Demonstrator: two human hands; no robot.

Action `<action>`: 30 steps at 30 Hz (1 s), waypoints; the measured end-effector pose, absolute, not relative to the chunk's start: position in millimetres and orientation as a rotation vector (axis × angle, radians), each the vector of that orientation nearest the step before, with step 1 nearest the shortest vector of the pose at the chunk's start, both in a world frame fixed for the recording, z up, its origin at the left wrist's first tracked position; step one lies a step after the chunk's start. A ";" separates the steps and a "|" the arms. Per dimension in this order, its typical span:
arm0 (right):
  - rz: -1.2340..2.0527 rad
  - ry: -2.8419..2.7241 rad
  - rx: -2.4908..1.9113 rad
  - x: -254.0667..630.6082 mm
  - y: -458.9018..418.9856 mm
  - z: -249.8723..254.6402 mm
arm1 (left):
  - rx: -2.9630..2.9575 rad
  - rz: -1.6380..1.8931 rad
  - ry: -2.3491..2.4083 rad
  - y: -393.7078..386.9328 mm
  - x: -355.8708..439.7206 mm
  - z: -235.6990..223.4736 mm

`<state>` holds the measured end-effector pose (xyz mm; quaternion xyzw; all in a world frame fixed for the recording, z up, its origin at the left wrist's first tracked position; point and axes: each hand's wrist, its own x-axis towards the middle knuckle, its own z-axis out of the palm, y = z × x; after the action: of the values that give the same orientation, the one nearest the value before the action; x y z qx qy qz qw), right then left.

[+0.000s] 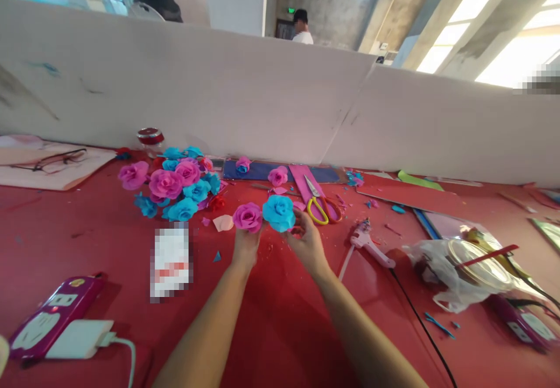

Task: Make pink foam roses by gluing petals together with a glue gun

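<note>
Pink and blue flowers in hand, clutter all around the scissors

I took the scissors (322, 206) as landmark, watching remotely through the head camera. They lay just beyond the right hand (310, 241), partly over a pink strip (301, 179), with scraps near. Left of them I had a cluster of pink and blue flowers (181, 186), a red-lidded jar (151, 138) behind it. Right and nearer lay a glue gun (370, 247); farther right, a plastic bag (452, 297) bunched against a round container (485, 275). Well left and nearer sat a purple power strip (76, 297) with a white adapter (81, 339). Behind the scissors a pale partition (227, 96) bordered the red table (280, 318).

Petals looked papery, layered and curled; bag thin, crumpled, translucent; scissors metal-bladed, yellow and orange loop handles.

Both forearms reached forward, hands close together. I had the left hand (246, 249) gripping the pink flower (248, 217) from below, left of the scissors. The right, fingers curled, held the blue flower (279, 213), between the pink one and the scissors. Blooms hid some fingertips, so I couldn't tell exact finger contact.
</note>
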<state>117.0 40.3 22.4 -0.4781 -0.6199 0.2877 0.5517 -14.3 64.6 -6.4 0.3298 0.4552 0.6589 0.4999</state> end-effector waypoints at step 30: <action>0.815 -1.186 -0.954 124.6 40.4 -20.2 | 1.220 1.636 1.140 54.9 2.4 -21.2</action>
<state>124.6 40.4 -20.2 -0.4201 -0.5219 0.3589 0.6499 2.4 54.9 -21.2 0.4804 0.4488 0.6439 0.3914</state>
